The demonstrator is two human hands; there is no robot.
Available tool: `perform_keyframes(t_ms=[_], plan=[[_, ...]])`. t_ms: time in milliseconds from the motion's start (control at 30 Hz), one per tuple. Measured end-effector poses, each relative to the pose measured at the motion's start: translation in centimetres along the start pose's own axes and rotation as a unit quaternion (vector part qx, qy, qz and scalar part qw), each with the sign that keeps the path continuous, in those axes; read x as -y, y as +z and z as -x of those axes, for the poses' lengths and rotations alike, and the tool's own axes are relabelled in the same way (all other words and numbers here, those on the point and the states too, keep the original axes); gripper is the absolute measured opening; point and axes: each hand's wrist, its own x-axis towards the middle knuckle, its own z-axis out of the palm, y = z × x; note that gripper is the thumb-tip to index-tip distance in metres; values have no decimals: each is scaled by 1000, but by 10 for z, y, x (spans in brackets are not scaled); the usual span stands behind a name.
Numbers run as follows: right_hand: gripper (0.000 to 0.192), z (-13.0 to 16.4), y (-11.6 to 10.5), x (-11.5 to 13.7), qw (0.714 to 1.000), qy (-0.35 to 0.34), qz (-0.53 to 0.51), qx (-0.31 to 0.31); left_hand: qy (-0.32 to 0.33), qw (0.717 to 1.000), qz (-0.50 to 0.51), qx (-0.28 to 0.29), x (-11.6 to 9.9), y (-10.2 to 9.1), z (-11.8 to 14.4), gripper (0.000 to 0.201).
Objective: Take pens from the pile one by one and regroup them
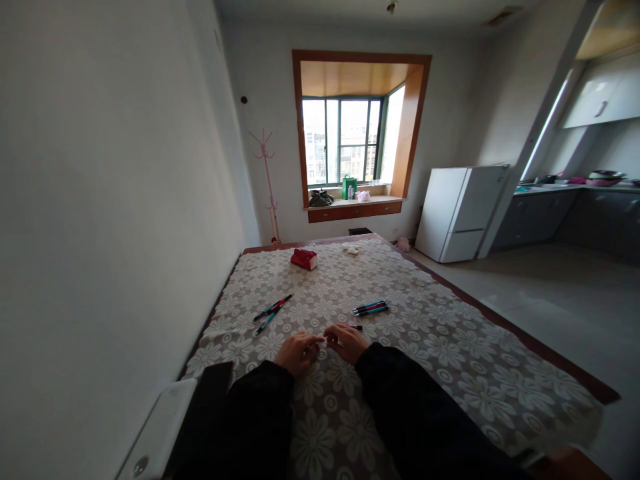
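My left hand [299,353] and my right hand [347,343] meet at the fingertips over the patterned tablecloth [315,433]. Both are closed in a pinch, and a small pale bit shows between them. Some red shows under the left fingers; what they hold is too small to name. Behind the right hand sticks out the dark-and-red end of a pen [357,327]; whether that hand grips it I cannot tell. Beyond it, several teal and red pens [370,309] lie side by side. Forward of my left hand, a few more pens [273,313] lie loosely crossed.
A red tissue pack [304,259] and a crumpled white thing [351,249] lie toward the table's far end. A wall [125,200] runs along the left. A white box-like object [160,427] is at the lower left. A fridge [457,213] stands beyond, right.
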Motion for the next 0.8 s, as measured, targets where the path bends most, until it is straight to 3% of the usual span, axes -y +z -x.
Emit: perform_keyframes(t_ms=[300, 533, 700, 800], plan=[[14, 0, -4, 7, 1000, -21, 3, -11, 2, 1000, -14, -8, -8, -2, 2, 45], [14, 0, 0, 8, 999, -15, -26, -11, 16, 999, -41, -25, -9, -1, 2, 22], [16, 0, -2, 9, 999, -15, -36, 6, 0, 999, -41, -22, -7, 1, 0, 21], [18, -1, -9, 3, 999, 19, 7, -35, -23, 998, -46, -39, -5, 2, -1, 19]])
